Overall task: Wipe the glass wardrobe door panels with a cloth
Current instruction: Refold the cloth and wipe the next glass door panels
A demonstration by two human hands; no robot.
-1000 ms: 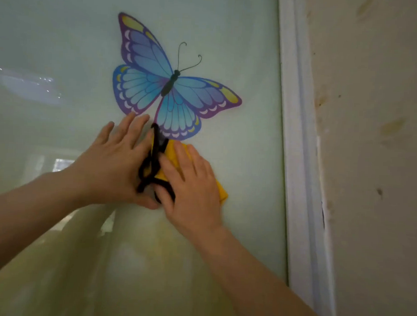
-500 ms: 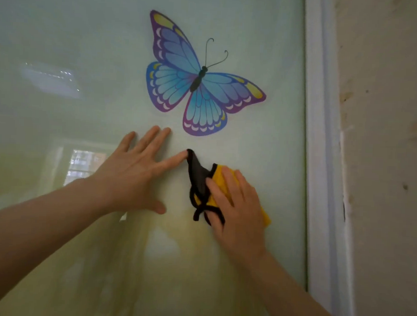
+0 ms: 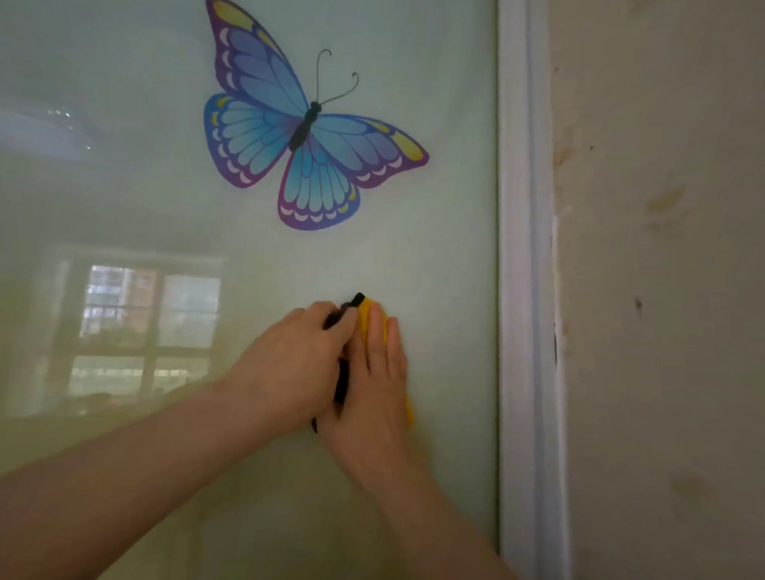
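Yellow cloth (image 3: 364,319) with black trim lies flat against the glass door panel (image 3: 136,203), below the butterfly sticker (image 3: 299,130). Right hand (image 3: 375,376) presses it with straight fingers (image 3: 392,333). Left hand (image 3: 295,369) curls its fingers (image 3: 328,309), pinching the black edge. Both forearms reach up from the lower left.

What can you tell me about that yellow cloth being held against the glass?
The cloth is bright yellow with a black edging, soft and bunched up rather than spread flat. Most of it is hidden under the hands. The right hand lies on it with straight fingers, pressing it to the glass door panel. The left hand curls its fingers round the black edge at the cloth's left side. It sits below the butterfly sticker, apart from it, near the white door frame.
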